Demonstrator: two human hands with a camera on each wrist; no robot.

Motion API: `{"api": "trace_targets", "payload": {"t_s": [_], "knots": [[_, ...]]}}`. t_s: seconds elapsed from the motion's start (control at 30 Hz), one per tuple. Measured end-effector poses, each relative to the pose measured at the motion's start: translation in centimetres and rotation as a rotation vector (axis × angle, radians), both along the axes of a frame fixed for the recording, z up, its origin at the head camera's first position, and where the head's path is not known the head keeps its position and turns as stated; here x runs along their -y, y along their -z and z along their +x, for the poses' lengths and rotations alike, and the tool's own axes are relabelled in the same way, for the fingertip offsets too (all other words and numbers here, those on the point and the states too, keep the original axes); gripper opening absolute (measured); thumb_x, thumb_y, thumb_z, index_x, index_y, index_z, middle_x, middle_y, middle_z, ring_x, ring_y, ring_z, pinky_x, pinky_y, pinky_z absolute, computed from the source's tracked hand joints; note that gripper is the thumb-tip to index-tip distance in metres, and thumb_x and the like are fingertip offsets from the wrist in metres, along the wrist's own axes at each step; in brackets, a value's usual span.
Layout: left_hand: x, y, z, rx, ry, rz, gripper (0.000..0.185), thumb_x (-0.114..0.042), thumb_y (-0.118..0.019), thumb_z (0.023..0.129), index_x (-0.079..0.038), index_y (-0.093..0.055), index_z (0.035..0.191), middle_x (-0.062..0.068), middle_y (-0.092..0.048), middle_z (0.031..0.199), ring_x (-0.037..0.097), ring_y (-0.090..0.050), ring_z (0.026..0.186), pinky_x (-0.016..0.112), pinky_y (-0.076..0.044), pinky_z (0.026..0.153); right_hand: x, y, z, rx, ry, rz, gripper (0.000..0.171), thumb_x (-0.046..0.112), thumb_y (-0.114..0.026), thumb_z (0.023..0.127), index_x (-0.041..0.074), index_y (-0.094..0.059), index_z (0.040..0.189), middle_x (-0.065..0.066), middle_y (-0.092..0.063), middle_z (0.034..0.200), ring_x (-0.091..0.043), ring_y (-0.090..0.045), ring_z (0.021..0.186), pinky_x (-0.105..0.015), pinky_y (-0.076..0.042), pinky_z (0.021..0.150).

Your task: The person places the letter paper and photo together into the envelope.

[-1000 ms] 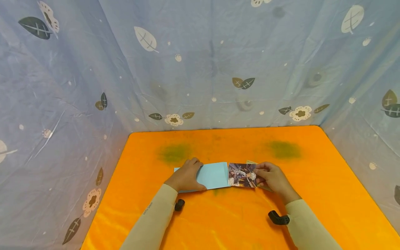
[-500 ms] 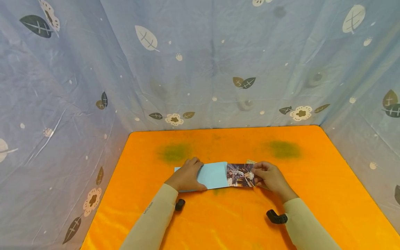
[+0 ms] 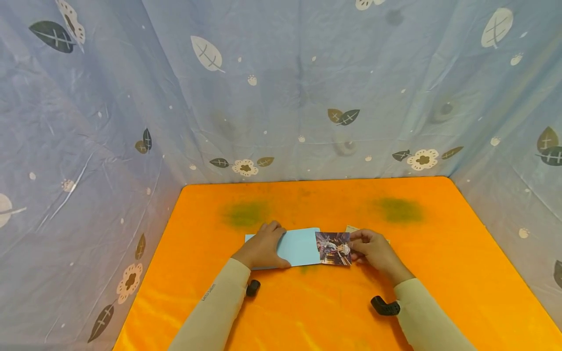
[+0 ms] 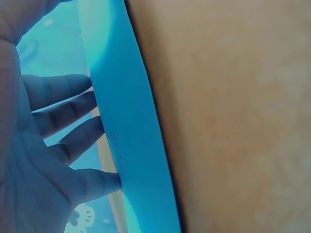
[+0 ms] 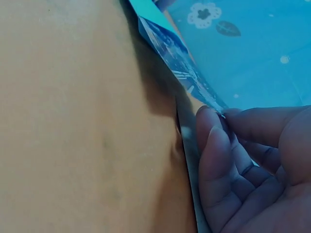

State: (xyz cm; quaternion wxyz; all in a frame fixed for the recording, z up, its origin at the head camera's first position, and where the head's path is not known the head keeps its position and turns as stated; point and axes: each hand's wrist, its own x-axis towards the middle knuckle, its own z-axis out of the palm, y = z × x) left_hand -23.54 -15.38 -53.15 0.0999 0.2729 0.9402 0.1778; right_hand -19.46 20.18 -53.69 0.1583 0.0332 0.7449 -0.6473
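Holding a light blue envelope [image 3: 291,247] flat on the orange surface [image 3: 333,302], the left hand [image 3: 262,248] lies spread across its near end, while the right hand [image 3: 375,251] pinches the outer edge of a glossy photo [image 3: 333,242] at the envelope's open end, seen from the head camera. From the left wrist, straight fingers [image 4: 63,114] press the thin, bendable envelope [image 4: 126,131]. From the right wrist, curled fingertips [image 5: 214,141] grip the photo [image 5: 180,63] by its edge, likely the safest hold for a light, slippery, easily creased print.
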Motion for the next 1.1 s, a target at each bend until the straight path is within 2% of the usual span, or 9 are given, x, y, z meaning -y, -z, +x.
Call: {"api": "trace_targets", "payload": {"t_s": [0.33, 0.87, 1.1], "knots": [[0.1, -0.1, 0.1, 0.004, 0.002, 0.0, 0.094, -0.057, -0.091, 0.081, -0.007, -0.059, 0.153, 0.005, -0.051, 0.147, 0.025, -0.048, 0.127, 0.038, -0.054, 0.1, 1.0, 0.2, 0.3, -0.041, -0.051, 0.064, 0.047, 0.001, -0.065, 0.108, -0.011, -0.052, 0.152, -0.017, -0.067, 0.099, -0.032, -0.07, 0.076, -0.039, -0.063, 0.066], [0.0, -0.1, 0.1, 0.009, 0.002, 0.011, 0.095, -0.057, -0.092, 0.08, -0.006, -0.059, 0.153, 0.005, -0.051, 0.147, 0.026, -0.05, 0.127, 0.039, -0.053, 0.101, 1.1, 0.0, 0.6, 0.019, -0.009, 0.037, 0.04, 0.006, -0.066, 0.109, -0.015, -0.056, 0.142, -0.018, -0.071, 0.103, -0.033, -0.075, 0.077, -0.038, -0.064, 0.067], [0.0, -0.1, 0.1, 0.013, -0.003, 0.009, 0.094, -0.056, -0.092, 0.081, -0.006, -0.059, 0.154, 0.005, -0.051, 0.147, 0.025, -0.049, 0.127, 0.039, -0.053, 0.101, 1.3, -0.1, 0.7, 0.004, -0.027, 0.047, 0.037, 0.005, -0.063, 0.11, -0.016, -0.058, 0.14, -0.018, -0.072, 0.1, -0.033, -0.075, 0.076, -0.039, -0.064, 0.067]]}}
